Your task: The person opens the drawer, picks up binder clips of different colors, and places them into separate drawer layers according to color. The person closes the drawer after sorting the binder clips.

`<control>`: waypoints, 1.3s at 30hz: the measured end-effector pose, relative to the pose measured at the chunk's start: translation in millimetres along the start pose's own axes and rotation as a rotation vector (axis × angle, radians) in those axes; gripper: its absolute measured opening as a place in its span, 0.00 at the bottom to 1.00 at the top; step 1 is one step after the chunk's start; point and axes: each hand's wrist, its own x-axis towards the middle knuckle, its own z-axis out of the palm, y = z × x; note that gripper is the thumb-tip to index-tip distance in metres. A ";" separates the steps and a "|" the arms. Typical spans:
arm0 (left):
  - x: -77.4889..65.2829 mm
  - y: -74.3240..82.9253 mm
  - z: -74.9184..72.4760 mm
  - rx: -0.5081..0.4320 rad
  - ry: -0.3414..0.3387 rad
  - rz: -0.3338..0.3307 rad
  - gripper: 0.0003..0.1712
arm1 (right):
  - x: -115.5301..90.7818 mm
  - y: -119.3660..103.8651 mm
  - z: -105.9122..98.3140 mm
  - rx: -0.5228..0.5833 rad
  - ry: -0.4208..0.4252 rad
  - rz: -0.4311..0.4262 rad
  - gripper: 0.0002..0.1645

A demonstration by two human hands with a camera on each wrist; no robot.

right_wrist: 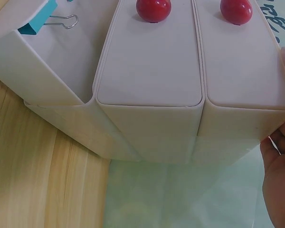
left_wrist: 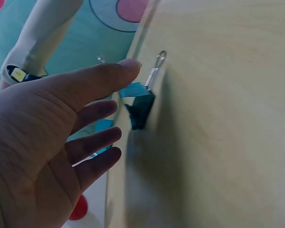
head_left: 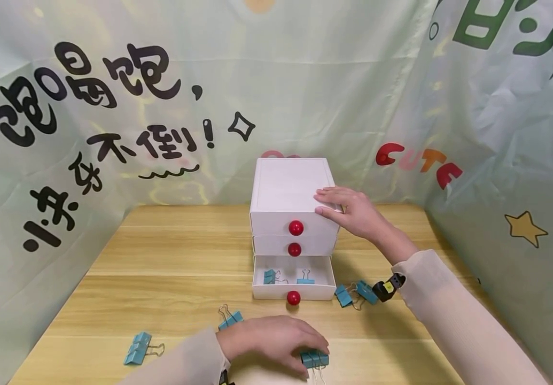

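A white three-drawer box [head_left: 291,184] with red round knobs stands on the table. Its bottom drawer [head_left: 269,291] is pulled out, holding two blue binder clips [head_left: 269,276]. My right hand [head_left: 358,211] rests on the box's top right edge, fingers fairly straight; the right wrist view shows part of that hand [right_wrist: 281,183] at the box's side. In front of the drawer, my left hand [head_left: 276,339] reaches over another blue binder clip [head_left: 316,359]. In the left wrist view, thumb and fingers are spaced apart, their tips right by this clip [left_wrist: 140,107]; the index finger is hidden.
Left of my left hand lie a blue binder clip [head_left: 138,348] and, partly behind the hand, another clip [head_left: 230,319]. Two more clips [head_left: 366,291] lie right of the drawer, near my right wrist. A printed cloth [head_left: 305,80] hangs behind the wooden table [head_left: 175,256].
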 end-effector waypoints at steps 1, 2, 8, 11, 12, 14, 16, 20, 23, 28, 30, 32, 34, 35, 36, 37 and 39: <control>0.5 0.2 1.4 -0.001 -0.007 -0.002 0.30 | -0.1 0.0 0.1 0.000 -0.001 0.001 0.30; 1.0 0.3 2.7 -0.006 -0.013 -0.003 0.30 | -0.1 0.1 0.2 0.000 -0.002 0.001 0.30; 4.1 2.0 6.3 -0.008 -0.028 0.000 0.35 | -0.3 -0.2 0.3 0.002 -0.003 0.002 0.30; 7.0 2.0 7.0 -0.003 -0.036 0.026 0.35 | -0.6 -0.2 0.0 0.001 0.000 0.000 0.30; 7.6 2.2 6.7 -0.002 -0.038 0.035 0.33 | -0.7 -0.3 0.0 0.000 0.000 0.001 0.30; 8.2 1.7 6.3 -0.005 -0.042 0.038 0.32 | -0.8 -0.2 0.0 0.000 -0.002 0.004 0.30; 7.8 0.4 6.2 0.000 -0.036 0.034 0.30 | -0.8 -0.1 0.2 0.002 -0.005 0.007 0.30; 5.5 -2.2 5.2 0.020 -0.023 0.014 0.31 | -0.5 0.5 0.6 0.001 -0.004 0.005 0.30; 3.9 -3.3 3.9 0.043 -0.015 0.008 0.31 | -0.3 1.0 0.8 0.000 0.005 -0.003 0.30; 2.8 -3.0 1.7 0.068 0.002 0.009 0.31 | 0.2 1.0 0.9 -0.007 0.002 -0.006 0.30; 2.0 -2.5 0.1 0.085 0.009 0.002 0.31 | 0.6 1.3 0.9 -0.007 -0.001 -0.006 0.30; 1.1 -2.3 -1.7 0.100 0.020 -0.011 0.32 | 0.9 1.6 0.7 -0.001 -0.001 -0.002 0.30; 0.4 -2.5 -4.0 0.110 0.034 -0.028 0.33 | 0.9 1.7 0.5 0.006 0.001 0.001 0.30; 0.0 -2.5 -5.4 0.112 0.042 -0.035 0.33 | 0.9 1.7 0.4 0.008 0.001 0.002 0.30; -0.5 -2.8 -7.0 0.116 0.050 -0.042 0.33 | 0.7 1.5 0.4 0.011 0.002 0.004 0.30; -0.9 -2.8 -8.7 0.120 0.060 -0.047 0.33 | 0.7 1.5 0.3 0.012 0.001 0.007 0.30; -1.9 -2.7 -12.6 0.131 0.080 -0.055 0.33 | 0.5 1.3 0.2 0.011 0.002 0.010 0.30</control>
